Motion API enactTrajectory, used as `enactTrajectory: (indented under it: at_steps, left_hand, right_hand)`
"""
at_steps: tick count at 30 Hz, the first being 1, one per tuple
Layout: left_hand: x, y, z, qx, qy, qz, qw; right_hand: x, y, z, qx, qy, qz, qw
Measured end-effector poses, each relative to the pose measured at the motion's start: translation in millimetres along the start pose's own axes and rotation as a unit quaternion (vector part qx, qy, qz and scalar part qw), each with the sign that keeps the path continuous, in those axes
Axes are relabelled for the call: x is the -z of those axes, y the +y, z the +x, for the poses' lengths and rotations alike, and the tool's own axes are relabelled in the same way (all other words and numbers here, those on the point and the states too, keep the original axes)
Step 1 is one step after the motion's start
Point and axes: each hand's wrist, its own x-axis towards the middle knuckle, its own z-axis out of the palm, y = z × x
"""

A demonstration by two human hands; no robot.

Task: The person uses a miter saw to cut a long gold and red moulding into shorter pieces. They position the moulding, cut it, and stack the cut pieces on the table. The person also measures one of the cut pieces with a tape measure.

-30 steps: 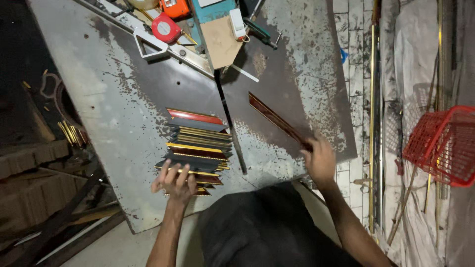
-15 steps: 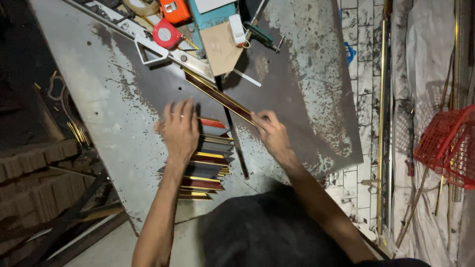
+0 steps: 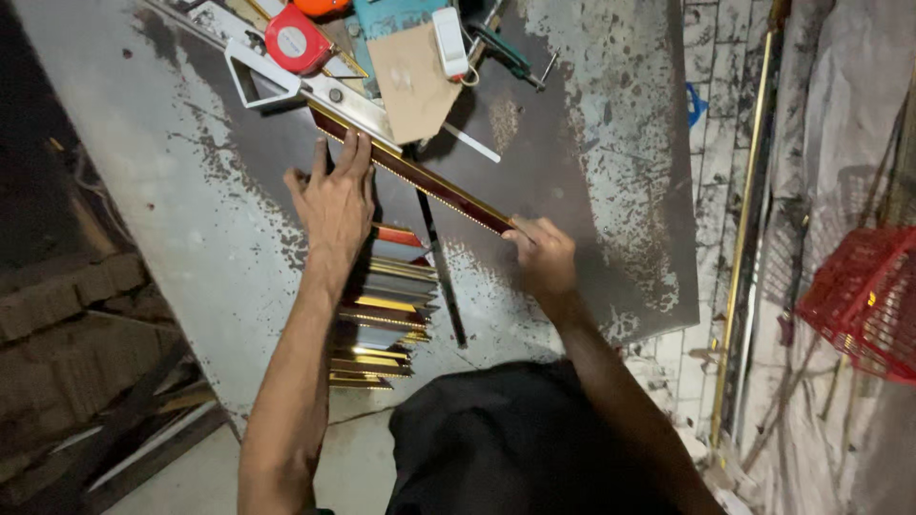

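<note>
Moulding strip: a long, narrow dark red strip (image 3: pixel 420 178) with a gold beaded edge lies diagonally on the board, running from upper left to lower right, its far end against the metal square.
Right hand: the right hand (image 3: pixel 544 257) grips the strip's near end, fingers curled around it and closed.
Left hand: the left hand (image 3: pixel 334 205) lies flat with fingers extended and slightly spread, fingertips pressing on the strip near its far end.
Stack: a pile of short moulding pieces (image 3: pixel 382 310) in red, gold and grey sits just below the left hand and wrist, partly covered by the forearm.
Dark bar: a thin black bar (image 3: pixel 441 272) lies on the board beside the stack, crossing under the strip.
Board: a worn, speckled dark board (image 3: pixel 611 153) carries all of this.
Metal square: a silvery square (image 3: pixel 286 81) lies at the top of the board.
Tape measure: a red round tape measure (image 3: pixel 296 38) rests just above the square.
Cardboard: a tan piece of cardboard (image 3: pixel 410 86) lies right of the tape measure.
Basket: a red mesh basket (image 3: pixel 859 296) stands well apart at the right edge.
</note>
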Motion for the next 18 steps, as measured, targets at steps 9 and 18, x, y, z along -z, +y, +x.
enactTrajectory:
  at_steps: [9, 18]
  left_hand:
    - [6, -6, -33, -0.093, -0.025, 0.071, 0.993]
    - [8, -6, -52, -0.048, 0.023, -0.054, 0.997]
  right_hand:
    - [7, 22, 10, -0.256, 0.024, 0.215, 0.942]
    - [-3, -31, 23, -0.188, -0.003, 0.158, 0.969]
